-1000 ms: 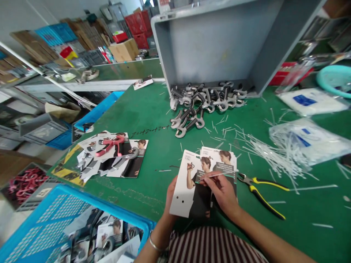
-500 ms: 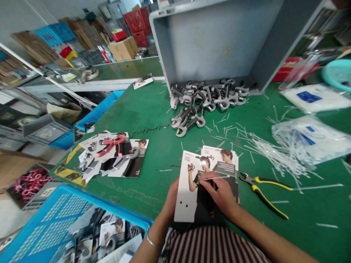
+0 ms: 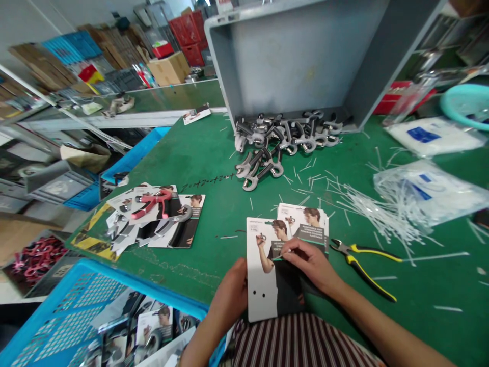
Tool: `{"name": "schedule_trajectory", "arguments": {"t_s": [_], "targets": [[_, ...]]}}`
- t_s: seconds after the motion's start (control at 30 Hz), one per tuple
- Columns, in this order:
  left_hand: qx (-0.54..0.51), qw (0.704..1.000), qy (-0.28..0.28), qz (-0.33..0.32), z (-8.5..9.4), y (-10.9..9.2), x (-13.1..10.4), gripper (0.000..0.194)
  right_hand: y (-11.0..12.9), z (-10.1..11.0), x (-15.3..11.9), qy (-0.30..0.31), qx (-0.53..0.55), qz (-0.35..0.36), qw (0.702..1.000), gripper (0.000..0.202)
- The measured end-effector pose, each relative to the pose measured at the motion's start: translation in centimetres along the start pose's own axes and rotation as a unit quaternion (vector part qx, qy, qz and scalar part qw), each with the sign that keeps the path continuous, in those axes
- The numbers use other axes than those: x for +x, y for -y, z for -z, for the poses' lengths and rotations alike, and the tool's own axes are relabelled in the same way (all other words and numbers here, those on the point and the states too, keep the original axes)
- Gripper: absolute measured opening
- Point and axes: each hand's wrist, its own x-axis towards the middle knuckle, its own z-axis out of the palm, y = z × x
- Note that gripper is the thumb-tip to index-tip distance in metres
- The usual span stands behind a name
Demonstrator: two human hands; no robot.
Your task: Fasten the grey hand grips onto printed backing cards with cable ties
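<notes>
The left hand (image 3: 229, 298) grips the left edge of a white printed backing card (image 3: 267, 278) showing a figure in a black shirt, fingers closed on it, near the table's front edge. The right hand (image 3: 311, 262) rests on the card's face, fingertips pinched together on a thin white plastic tie (image 3: 284, 253). A second matching card (image 3: 305, 221) lies partly under the first, just behind it. Yellow-and-black handled cutting pliers (image 3: 362, 262) lie on the green table mat (image 3: 214, 153) just right of the cards. A blue plastic mesh crate (image 3: 76, 306) holding packed cards sits at lower left. Farther left, a loose stack of carded pink and grey hand grippers (image 3: 153, 214). To the right, scattered white ties (image 3: 374, 214) beside a clear plastic bag (image 3: 431, 191). At the back, a pile of grey hand grippers (image 3: 278, 142) spills from a tipped grey plastic bin (image 3: 305, 56).
</notes>
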Motion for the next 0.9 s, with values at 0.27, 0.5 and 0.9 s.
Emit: {"name": "schedule_trajectory", "arguments": {"t_s": [0.27,0.5,0.9], "targets": [[-0.086,0.996,-0.016,-0.030,-0.2,-0.2,-0.2,0.028,0.2,-0.4,0.0,0.027,-0.033,0.042,0.998,0.016],[-0.209,0.975,-0.066,0.032,-3.2,1.2,2.0,0.015,0.3,-1.0,-0.2,0.010,-0.094,0.101,0.990,0.015],[-0.090,0.993,-0.055,-0.048,-2.2,1.5,1.9,0.013,0.3,-1.7,0.0,0.058,-0.153,0.179,0.970,0.024]]}}
